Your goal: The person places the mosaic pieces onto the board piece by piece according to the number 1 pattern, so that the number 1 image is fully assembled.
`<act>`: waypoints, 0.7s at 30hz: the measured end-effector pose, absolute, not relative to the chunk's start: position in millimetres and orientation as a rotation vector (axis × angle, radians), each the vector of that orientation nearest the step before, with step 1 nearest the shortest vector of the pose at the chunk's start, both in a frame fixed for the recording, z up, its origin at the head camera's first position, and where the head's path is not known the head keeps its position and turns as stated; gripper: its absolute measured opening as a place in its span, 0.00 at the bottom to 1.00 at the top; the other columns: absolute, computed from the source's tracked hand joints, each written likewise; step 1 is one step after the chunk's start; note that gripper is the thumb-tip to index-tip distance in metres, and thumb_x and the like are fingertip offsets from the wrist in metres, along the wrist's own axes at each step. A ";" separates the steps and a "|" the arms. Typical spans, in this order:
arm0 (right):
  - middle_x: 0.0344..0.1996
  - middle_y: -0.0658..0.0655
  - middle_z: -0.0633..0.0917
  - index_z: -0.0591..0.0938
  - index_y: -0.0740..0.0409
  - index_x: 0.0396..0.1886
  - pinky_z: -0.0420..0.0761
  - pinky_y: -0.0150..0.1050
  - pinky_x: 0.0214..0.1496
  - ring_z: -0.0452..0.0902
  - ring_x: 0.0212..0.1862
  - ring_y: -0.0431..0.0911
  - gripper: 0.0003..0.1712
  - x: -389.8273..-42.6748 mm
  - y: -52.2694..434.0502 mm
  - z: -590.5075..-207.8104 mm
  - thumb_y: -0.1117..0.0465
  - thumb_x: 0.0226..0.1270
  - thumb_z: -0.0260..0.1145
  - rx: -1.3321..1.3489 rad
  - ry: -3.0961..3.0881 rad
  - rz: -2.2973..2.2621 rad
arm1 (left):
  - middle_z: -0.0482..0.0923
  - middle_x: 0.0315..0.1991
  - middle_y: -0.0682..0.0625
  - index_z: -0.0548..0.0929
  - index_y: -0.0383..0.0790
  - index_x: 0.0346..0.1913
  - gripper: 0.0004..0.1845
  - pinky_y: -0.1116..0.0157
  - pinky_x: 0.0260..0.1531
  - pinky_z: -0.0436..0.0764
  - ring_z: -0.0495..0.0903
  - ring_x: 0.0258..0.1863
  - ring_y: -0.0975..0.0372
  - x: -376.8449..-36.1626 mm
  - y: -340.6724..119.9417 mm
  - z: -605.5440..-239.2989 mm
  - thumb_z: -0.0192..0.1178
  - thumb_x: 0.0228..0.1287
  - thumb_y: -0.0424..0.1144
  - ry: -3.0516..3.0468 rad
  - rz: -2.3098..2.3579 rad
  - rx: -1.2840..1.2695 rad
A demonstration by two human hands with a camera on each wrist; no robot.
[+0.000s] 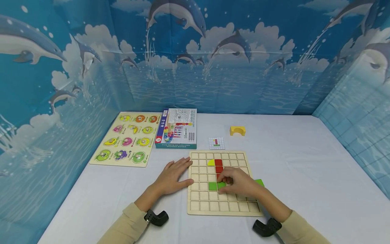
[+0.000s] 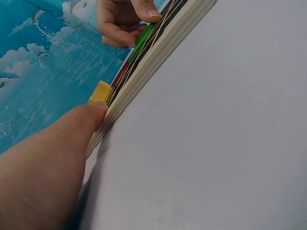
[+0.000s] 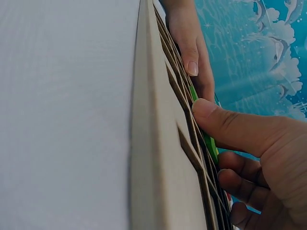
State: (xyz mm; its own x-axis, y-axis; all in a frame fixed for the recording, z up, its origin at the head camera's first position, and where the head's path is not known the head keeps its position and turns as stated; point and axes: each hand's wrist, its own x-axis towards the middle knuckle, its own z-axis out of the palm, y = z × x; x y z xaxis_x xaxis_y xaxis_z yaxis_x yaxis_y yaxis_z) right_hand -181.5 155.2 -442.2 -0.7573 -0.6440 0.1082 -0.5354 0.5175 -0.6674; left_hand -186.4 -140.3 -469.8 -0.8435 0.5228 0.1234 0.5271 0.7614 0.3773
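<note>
Green tile sits low in the wooden grid board at mid-tabletop. Left hand, fingers flat and spread, braces the board's left edge against sliding; right hand, fingers curled, pinches the tile to seat it squarely.

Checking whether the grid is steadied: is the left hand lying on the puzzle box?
No: the left hand lies flat on the table at the left edge of the wooden grid board, apart from the box.
</note>
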 end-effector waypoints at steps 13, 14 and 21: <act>0.27 0.45 0.78 0.85 0.44 0.34 0.73 0.32 0.32 0.70 0.30 0.40 0.16 -181.1 156.5 -442.0 0.47 0.44 0.75 -1.025 2.589 -1.088 | 0.51 0.71 0.56 0.59 0.50 0.70 0.39 0.54 0.65 0.47 0.48 0.70 0.63 -185.7 -140.2 -469.1 0.47 0.61 0.66 -2.930 -0.650 -0.882; 0.27 0.44 0.78 0.86 0.44 0.34 0.73 0.32 0.32 0.70 0.30 0.40 0.16 -181.0 156.8 -442.0 0.47 0.44 0.75 -1.028 2.588 -1.089 | 0.51 0.71 0.56 0.59 0.50 0.70 0.39 0.54 0.65 0.46 0.48 0.70 0.63 -185.7 -140.2 -469.1 0.47 0.61 0.66 -2.929 -0.651 -0.882; 0.27 0.43 0.78 0.87 0.45 0.36 0.74 0.32 0.31 0.71 0.30 0.40 0.16 -180.6 159.1 -441.8 0.47 0.45 0.74 -1.038 2.584 -1.101 | 0.51 0.71 0.56 0.59 0.50 0.70 0.39 0.54 0.65 0.46 0.47 0.70 0.63 -185.7 -140.1 -469.2 0.46 0.61 0.66 -2.927 -0.657 -0.881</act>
